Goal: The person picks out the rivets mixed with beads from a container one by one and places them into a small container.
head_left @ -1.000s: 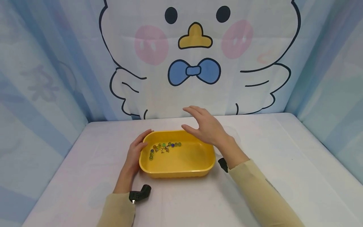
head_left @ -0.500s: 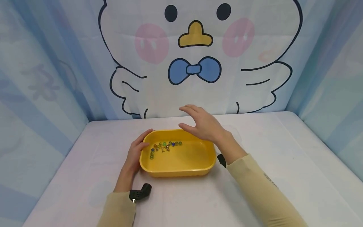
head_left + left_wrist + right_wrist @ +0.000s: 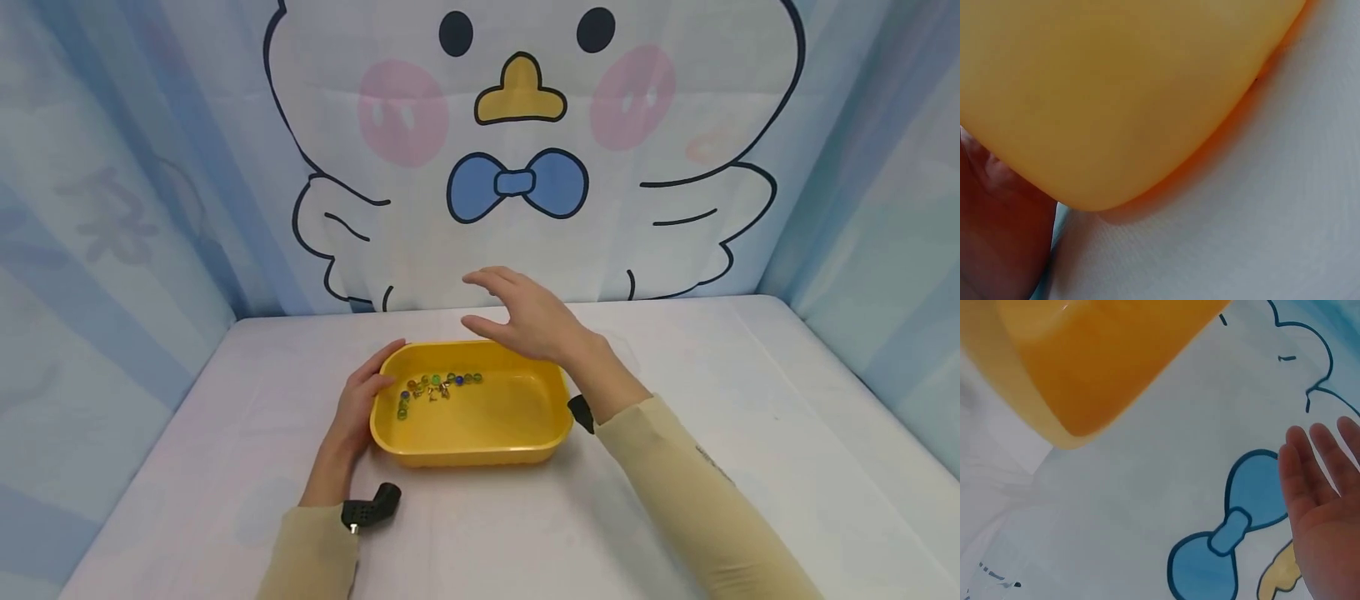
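Note:
A yellow plastic basin point(image 3: 510, 417) sits in the middle of the table in the head view. Several glass marbles point(image 3: 437, 380), green, amber and blue, lie along its far and left inner sides, with a few small gold-coloured pieces point(image 3: 432, 394) beside them. My left hand point(image 3: 358, 408) grips the basin's left end, thumb over the rim and fingers along the outside; its palm shows against the wall in the left wrist view. Over the far right part of the basin hovers my right hand point(image 3: 528, 321), fingers extended, thumb apart, holding nothing.
A white cloth covers the table point(image 3: 750, 433). Behind it hangs a curtain point(image 3: 525, 250) printed with a cartoon bird in a blue bow tie. Something clear and plastic-looking point(image 3: 988, 462) lies by the basin in the right wrist view.
My right hand has drifted a little left and up over the basin. The left hand keeps its grip, and the marbles lie in the same arrangement.

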Motion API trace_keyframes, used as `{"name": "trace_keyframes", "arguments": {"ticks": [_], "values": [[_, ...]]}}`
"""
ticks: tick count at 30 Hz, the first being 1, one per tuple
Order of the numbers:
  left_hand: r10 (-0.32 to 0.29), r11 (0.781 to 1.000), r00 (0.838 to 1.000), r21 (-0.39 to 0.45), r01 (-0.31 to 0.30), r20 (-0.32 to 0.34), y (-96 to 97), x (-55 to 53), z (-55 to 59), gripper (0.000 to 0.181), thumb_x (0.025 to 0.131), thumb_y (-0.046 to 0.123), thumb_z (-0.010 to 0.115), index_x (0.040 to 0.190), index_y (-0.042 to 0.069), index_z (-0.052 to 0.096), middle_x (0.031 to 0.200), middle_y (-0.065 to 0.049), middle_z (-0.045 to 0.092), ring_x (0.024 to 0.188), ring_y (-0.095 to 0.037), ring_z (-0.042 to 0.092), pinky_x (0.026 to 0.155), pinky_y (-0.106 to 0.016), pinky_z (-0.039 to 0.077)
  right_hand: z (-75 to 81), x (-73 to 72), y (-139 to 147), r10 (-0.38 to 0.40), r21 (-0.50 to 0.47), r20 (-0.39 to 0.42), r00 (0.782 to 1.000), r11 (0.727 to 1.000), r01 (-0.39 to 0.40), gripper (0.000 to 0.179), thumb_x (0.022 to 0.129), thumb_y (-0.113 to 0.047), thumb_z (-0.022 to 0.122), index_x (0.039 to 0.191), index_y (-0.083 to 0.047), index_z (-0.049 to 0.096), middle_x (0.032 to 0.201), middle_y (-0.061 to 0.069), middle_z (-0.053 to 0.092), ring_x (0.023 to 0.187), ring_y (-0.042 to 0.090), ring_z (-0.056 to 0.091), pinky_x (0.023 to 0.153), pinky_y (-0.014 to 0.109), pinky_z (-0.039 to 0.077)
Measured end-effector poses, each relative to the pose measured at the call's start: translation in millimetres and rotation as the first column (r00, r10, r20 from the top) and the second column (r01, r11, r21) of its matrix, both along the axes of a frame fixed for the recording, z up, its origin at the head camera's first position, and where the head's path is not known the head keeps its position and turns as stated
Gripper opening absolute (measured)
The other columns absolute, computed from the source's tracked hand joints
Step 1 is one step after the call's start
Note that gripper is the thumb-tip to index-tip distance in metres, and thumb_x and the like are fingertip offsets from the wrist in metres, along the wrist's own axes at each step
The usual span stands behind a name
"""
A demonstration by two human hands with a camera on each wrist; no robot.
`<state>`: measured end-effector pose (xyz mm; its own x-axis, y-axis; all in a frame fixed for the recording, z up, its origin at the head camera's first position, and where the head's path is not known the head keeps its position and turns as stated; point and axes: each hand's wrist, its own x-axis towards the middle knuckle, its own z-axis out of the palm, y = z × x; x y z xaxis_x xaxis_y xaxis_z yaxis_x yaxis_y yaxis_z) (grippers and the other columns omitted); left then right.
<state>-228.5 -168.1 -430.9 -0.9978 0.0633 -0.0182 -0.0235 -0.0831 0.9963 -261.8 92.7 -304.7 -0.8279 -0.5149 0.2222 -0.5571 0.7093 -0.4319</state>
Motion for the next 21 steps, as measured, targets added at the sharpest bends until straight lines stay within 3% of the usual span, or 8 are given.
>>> {"name": "trace_keyframes", "arguments": {"ticks": [7, 21], "values": [[0.001, 1.000, 1.000, 0.004, -0.001, 0.006, 1.0, -0.3, -0.1, 0.062, 0.094, 0.002, 0.037, 0.155, 0.012, 0.042, 0.158, -0.001, 0.038, 0.146, -0.017, 0.030, 0.120, -0.034, 0.020, -2.2, -7.1, -11, 0.125, 0.044, 0.125, 0.984, 0.990, -0.131, 0.061, 0.094, -0.041, 0.068, 0.149, -0.022, 0.049, 0.152, -0.002, 0.046, 0.126, 0.023, 0.052, 0.102, 0.041, 0.048], [0.008, 1.000, 1.000, -0.010, -0.008, 0.007, 0.3, -0.2, -0.5, 0.061, 0.094, 0.003, 0.038, 0.154, 0.013, 0.043, 0.158, -0.001, 0.039, 0.147, -0.018, 0.029, 0.121, -0.037, 0.020, -14.9, -16.4, -20, 0.281, -0.038, 0.212, 0.936, 0.959, -0.279, 0.050, 0.096, -0.030, 0.069, 0.143, -0.020, 0.056, 0.139, -0.003, 0.056, 0.119, 0.019, 0.054, 0.100, 0.037, 0.049]]}}
